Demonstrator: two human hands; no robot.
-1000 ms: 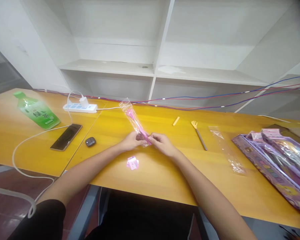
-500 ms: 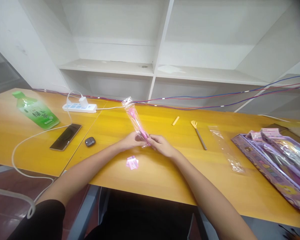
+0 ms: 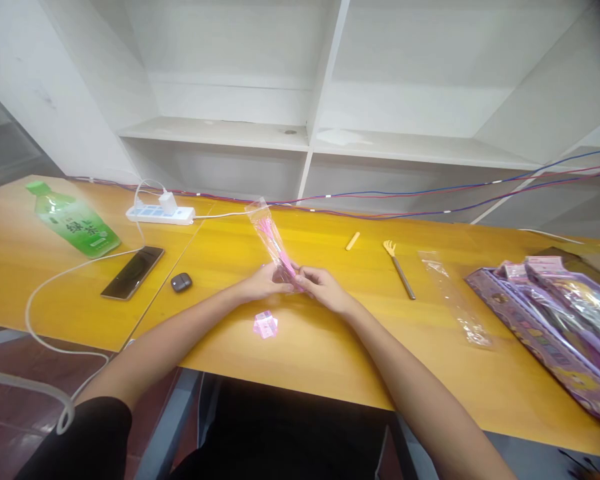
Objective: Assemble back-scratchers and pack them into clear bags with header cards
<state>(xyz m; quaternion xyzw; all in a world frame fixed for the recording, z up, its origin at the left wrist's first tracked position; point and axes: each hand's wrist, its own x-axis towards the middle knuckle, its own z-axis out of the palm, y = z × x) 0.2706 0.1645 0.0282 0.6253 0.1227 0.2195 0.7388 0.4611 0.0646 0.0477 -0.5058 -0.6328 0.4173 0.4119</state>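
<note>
A clear plastic bag point(image 3: 259, 210) with a slim pink item point(image 3: 275, 241) inside is held between my two hands, slanting up and to the left over the table. My left hand point(image 3: 263, 283) is closed round the bag's lower end from the left. From the right, my right hand point(image 3: 320, 287) pinches the same end between thumb and fingers. The exact kind of pink item cannot be made out. Small pink-and-white paper pieces point(image 3: 265, 325) lie on the table just below my hands.
To the right lie a short yellow stick point(image 3: 353, 241), a back scratcher point(image 3: 399, 269), a clear plastic sleeve point(image 3: 455, 300) and a purple box of wrapped items point(image 3: 545, 340). On the left are a green bottle point(image 3: 77, 223), a phone point(image 3: 133, 273), a black case point(image 3: 181, 283) and a power strip point(image 3: 160, 213).
The bag has tilted slightly, its upper end shifting a little to the right. Both hands keep their hold on the lower end; the other things stay in place.
</note>
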